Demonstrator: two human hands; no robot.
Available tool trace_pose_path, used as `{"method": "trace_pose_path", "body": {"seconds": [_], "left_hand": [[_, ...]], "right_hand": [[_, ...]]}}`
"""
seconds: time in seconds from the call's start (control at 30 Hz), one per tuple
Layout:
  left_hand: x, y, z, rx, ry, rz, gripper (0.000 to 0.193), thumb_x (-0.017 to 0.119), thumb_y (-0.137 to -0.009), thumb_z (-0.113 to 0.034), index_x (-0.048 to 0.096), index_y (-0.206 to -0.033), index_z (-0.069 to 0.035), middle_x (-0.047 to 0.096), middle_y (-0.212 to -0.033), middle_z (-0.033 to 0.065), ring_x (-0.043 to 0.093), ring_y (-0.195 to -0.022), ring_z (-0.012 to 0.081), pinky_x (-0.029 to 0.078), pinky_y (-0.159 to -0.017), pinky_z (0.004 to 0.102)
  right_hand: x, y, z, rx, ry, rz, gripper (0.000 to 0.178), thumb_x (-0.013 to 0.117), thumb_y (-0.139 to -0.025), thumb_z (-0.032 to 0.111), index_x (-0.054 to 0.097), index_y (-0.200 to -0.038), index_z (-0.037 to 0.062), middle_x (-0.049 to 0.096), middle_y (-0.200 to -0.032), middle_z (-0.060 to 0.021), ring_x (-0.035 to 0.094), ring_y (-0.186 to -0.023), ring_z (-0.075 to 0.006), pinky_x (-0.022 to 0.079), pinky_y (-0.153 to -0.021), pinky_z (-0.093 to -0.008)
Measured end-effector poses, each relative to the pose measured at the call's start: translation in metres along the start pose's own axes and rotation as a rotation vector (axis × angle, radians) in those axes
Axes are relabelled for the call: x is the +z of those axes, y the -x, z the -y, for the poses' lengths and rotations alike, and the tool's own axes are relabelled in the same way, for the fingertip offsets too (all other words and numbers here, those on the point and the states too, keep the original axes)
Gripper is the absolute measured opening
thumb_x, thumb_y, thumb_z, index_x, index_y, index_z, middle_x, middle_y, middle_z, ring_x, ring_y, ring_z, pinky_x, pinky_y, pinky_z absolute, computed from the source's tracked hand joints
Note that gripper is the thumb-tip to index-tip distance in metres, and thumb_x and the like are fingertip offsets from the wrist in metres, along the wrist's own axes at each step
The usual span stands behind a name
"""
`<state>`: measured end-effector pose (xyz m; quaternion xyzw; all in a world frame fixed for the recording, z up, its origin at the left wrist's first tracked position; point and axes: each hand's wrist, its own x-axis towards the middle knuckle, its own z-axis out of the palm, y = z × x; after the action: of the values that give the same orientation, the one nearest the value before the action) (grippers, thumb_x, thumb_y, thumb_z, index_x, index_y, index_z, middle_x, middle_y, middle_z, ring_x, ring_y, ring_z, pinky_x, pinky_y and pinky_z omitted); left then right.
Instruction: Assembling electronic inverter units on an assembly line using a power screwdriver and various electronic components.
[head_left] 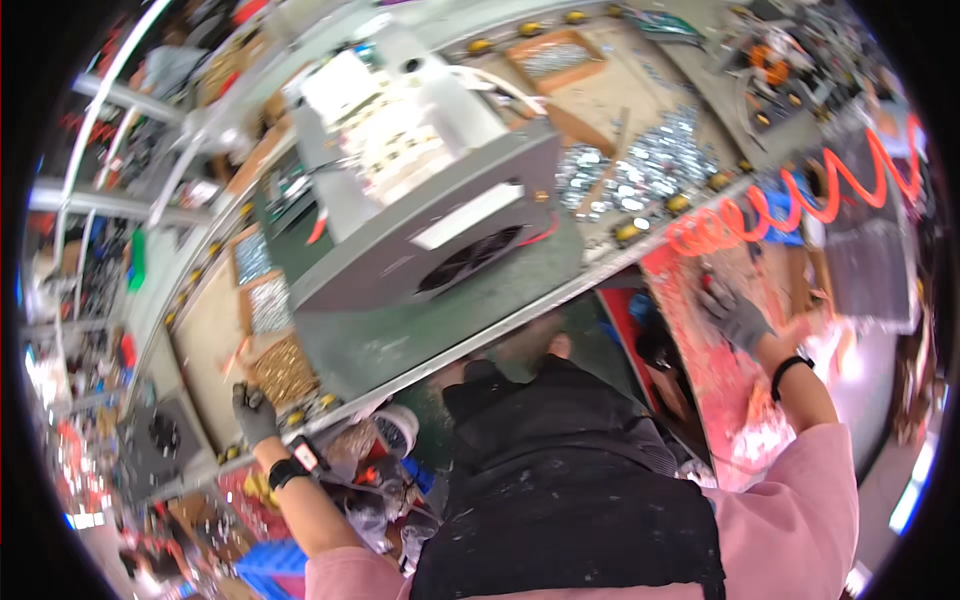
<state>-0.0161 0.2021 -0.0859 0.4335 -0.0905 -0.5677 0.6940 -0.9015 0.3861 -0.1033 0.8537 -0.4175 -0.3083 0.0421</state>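
My left hand (pixel 255 411), in a grey glove, is at the left by the near edge of the bench. Its fingers are curled together; what they hold, if anything, is too small to make out. Just beside it lies a heap of brass-coloured screws or similar small fasteners (pixel 284 371). Out to the right, my right hand (pixel 736 314), gloved in grey too, reaches over a worn red surface (pixel 690 335) with its fingers apart. A small dark thing near its fingertips is blurred. Between my arms stands a large grey metal housing (pixel 400 262) with a round fan grille (pixel 470 260).
Silvery fasteners (pixel 655 165) lie loose beyond the housing, others in shallow trays (pixel 555 57). An orange coiled hose (pixel 765 218) hangs at the right. A second grey fan panel (pixel 160 440) sits at the far left. Bags and parts (pixel 370 465) crowd below the bench edge.
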Motion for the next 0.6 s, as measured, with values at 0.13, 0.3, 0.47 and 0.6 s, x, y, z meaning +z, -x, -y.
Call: {"method": "trace_pose_path", "body": {"seconds": [0.13, 0.3, 0.47, 0.6], "left_hand": [[0.010, 0.046, -0.016, 0.220, 0.318, -0.022, 0.037, 0.052, -0.090, -0.018, 0.051, -0.117, 0.008, 0.058, -0.102, 0.0217, 0.051, -0.079, 0.0219, 0.045, -0.058, 0.0198], [0.017, 0.047, 0.015, 0.240, -0.834, -0.050, 0.029, 0.047, -0.093, -0.004, 0.050, -0.117, 0.011, 0.057, -0.115, 0.0177, 0.055, -0.104, 0.0191, 0.048, -0.088, 0.0252], [0.086, 0.079, 0.076, 0.405, -1.378, 0.481, 0.029, 0.047, -0.093, -0.005, 0.051, -0.120, 0.006, 0.063, -0.107, 0.0148, 0.059, -0.100, 0.0157, 0.048, -0.084, 0.0224], [0.153, 0.095, 0.114, -0.310, -0.806, 0.487, 0.030, 0.052, -0.093, -0.016, 0.053, -0.115, 0.004, 0.063, -0.091, 0.0104, 0.061, -0.077, 0.0109, 0.045, -0.058, 0.0191]], "right_hand": [[0.032, -0.009, -0.021, -0.004, 0.057, 0.001, 0.041, 0.053, -0.081, 0.028, 0.053, -0.121, 0.0196, 0.038, -0.140, -0.0088, 0.034, -0.130, -0.0327, 0.022, -0.109, -0.0544], [0.008, -0.026, -0.029, 0.009, -0.168, 0.159, 0.031, 0.061, -0.073, 0.024, 0.060, -0.102, 0.0150, 0.054, -0.117, -0.0144, 0.046, -0.115, -0.0329, 0.028, -0.104, -0.0497], [-0.102, -0.060, 0.029, 0.266, -0.592, -0.157, 0.037, 0.070, -0.055, 0.019, 0.059, -0.089, 0.0103, 0.055, -0.086, -0.0132, 0.050, -0.088, -0.0342, 0.037, -0.081, -0.0463], [-0.212, -0.098, 0.103, 0.478, -1.022, -0.376, 0.042, 0.074, -0.056, 0.022, 0.058, -0.093, 0.0076, 0.057, -0.080, -0.0131, 0.055, -0.077, -0.0341, 0.045, -0.067, -0.0417]]}}
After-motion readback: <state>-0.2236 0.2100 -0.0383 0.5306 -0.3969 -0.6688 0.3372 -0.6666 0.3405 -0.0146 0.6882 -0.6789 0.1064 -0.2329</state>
